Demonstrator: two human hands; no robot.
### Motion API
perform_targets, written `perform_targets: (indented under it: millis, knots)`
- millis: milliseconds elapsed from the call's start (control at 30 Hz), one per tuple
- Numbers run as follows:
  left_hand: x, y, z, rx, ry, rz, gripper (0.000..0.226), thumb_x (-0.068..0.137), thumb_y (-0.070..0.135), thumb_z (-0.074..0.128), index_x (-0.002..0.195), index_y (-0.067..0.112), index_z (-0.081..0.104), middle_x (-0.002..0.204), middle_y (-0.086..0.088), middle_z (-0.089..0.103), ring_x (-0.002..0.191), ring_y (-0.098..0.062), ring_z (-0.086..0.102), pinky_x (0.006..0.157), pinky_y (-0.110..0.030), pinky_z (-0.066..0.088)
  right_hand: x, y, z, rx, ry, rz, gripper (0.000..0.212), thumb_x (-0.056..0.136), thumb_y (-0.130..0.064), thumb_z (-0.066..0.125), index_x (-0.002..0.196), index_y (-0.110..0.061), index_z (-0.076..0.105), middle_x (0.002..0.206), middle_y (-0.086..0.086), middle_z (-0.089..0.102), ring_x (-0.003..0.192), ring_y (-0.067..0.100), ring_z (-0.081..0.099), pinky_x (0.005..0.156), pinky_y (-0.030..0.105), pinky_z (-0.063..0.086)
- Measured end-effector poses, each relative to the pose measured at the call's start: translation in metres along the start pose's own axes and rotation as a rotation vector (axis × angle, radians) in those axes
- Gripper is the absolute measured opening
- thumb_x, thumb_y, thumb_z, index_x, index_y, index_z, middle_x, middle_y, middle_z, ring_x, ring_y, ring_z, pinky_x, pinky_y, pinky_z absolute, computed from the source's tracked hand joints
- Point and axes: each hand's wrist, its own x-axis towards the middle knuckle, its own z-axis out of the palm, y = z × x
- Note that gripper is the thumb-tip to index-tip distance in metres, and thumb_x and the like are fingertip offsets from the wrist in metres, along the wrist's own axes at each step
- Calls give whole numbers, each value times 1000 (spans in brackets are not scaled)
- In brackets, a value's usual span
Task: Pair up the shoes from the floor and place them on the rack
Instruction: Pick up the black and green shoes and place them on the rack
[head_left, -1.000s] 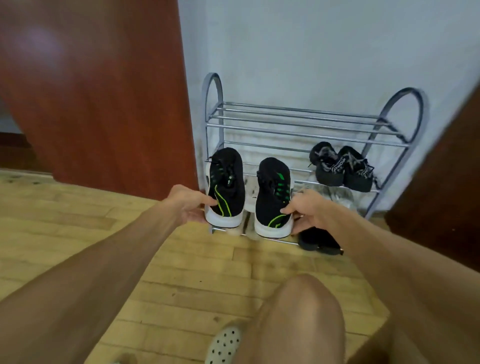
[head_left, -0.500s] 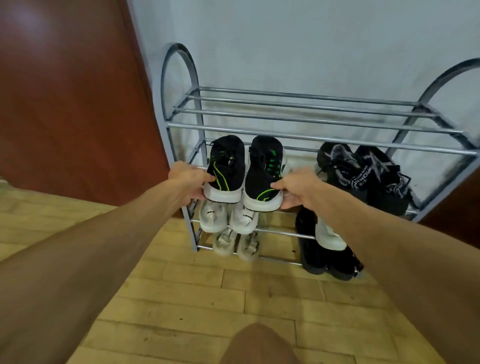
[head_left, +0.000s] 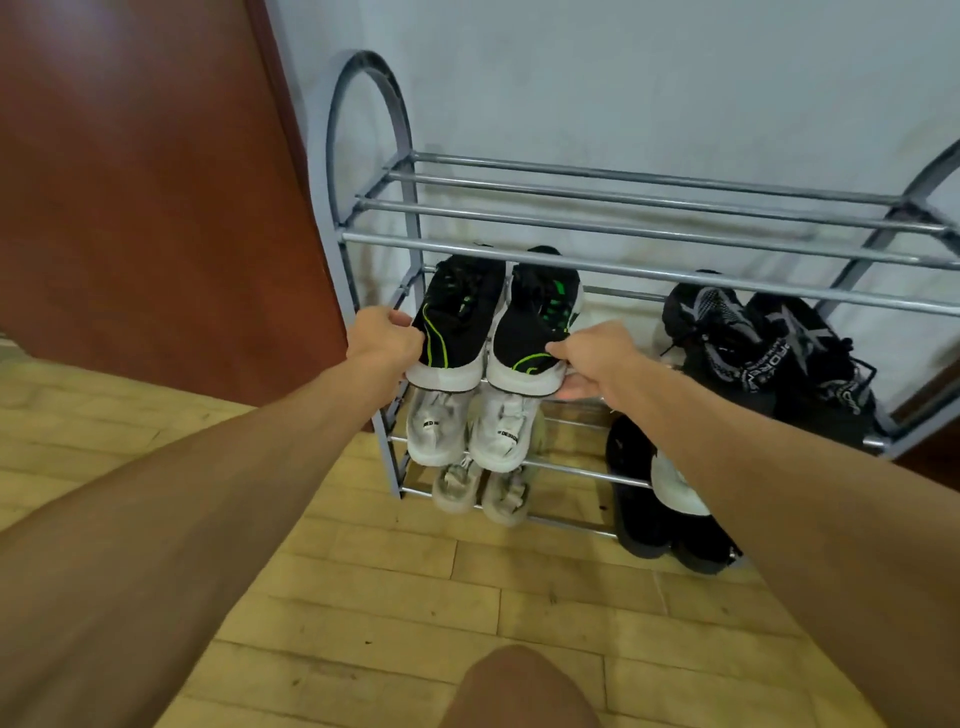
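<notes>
Two black shoes with green stripes and white soles lie side by side, toes pointing in, on the second shelf of the metal rack (head_left: 644, 200). My left hand (head_left: 382, 340) grips the heel side of the left black-green shoe (head_left: 457, 327). My right hand (head_left: 592, 358) grips the heel of the right black-green shoe (head_left: 535, 332), thumb on top and fingers under the sole. The heels stick out past the front bar.
A black-grey pair (head_left: 753, 353) sits on the same shelf to the right. White sneakers (head_left: 467, 426) and pale sandals (head_left: 483, 488) fill the lower left shelves, dark shoes (head_left: 654, 509) the lower right. A brown door (head_left: 135, 182) stands left; my knee (head_left: 519, 686) shows below.
I have come closer to the rack and pushed the two black-green shoes further in and together on the second shelf; both hands still hold their heels.
</notes>
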Motion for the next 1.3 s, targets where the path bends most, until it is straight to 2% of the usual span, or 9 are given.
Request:
perform_targets:
  millis: [233, 400, 500, 567, 700, 867, 933, 1133, 1300]
  knots:
    - [-17, -1, -9, 43, -152, -6, 36, 99, 18, 44, 134, 16, 52, 133, -12, 56, 113, -33, 58, 84, -37, 53, -22, 4, -1, -368, -20, -53, 33, 93, -15, 57, 124, -1, 56, 127, 15, 57, 116, 32, 57, 86, 36, 54]
    - [-55, -14, -54, 89, -269, 43, 46, 99, 30, 44, 143, 18, 43, 144, -5, 46, 124, -24, 50, 96, -35, 46, -60, 3, 8, -736, 101, -246, 20, 83, -11, 48, 97, -2, 59, 112, 21, 59, 112, 40, 53, 90, 39, 49]
    - [-86, -36, -94, 118, -317, 32, 42, 98, 30, 48, 138, 15, 49, 139, -6, 50, 121, -22, 51, 99, -34, 44, -95, 7, 27, -893, 111, -401, 28, 83, -12, 47, 107, -4, 59, 123, 24, 48, 119, 41, 43, 96, 39, 43]
    - [-105, -52, -123, 161, -348, 40, 34, 97, 31, 49, 128, 17, 55, 131, -5, 55, 113, -21, 55, 98, -35, 44, -124, 13, 46, -974, 35, -494, 31, 86, -14, 48, 112, -2, 59, 121, 22, 50, 117, 39, 47, 95, 39, 44]
    - [-142, -92, -177, 252, -391, 46, 32, 97, 31, 50, 124, 17, 58, 116, -1, 59, 102, -18, 58, 82, -30, 46, -186, 36, 101, -1065, -221, -508, 18, 89, -7, 43, 84, 1, 59, 83, 17, 57, 88, 26, 55, 80, 31, 46]
    - [-182, -170, -230, 293, -397, -22, 32, 96, 24, 53, 124, 12, 59, 112, -2, 59, 94, -17, 56, 65, -18, 43, -232, 99, 179, -1106, -452, -471, 22, 91, -10, 47, 97, 2, 64, 103, 12, 65, 99, 29, 64, 76, 31, 54]
    - [-197, -210, -244, 294, -386, -108, 33, 95, 23, 54, 125, 11, 58, 111, -3, 58, 93, -18, 55, 63, -18, 42, -244, 129, 203, -1148, -538, -463, 30, 89, -12, 49, 112, -1, 65, 118, 12, 65, 108, 28, 62, 89, 36, 54]
    - [-236, -343, -282, 481, -383, -318, 41, 96, 19, 52, 135, 9, 48, 129, -12, 56, 108, -25, 57, 86, -29, 44, -254, 210, 220, -1163, -694, -405, 32, 95, -17, 47, 124, -16, 59, 129, 4, 58, 115, 24, 55, 88, 28, 45]
    - [-294, -458, -304, 633, -396, -579, 57, 93, 27, 55, 141, 4, 35, 129, -13, 53, 96, -20, 49, 80, -31, 43, -251, 243, 213, -1279, -766, -373, 40, 95, -11, 46, 134, -19, 53, 140, 5, 50, 126, 24, 48, 85, 24, 36]
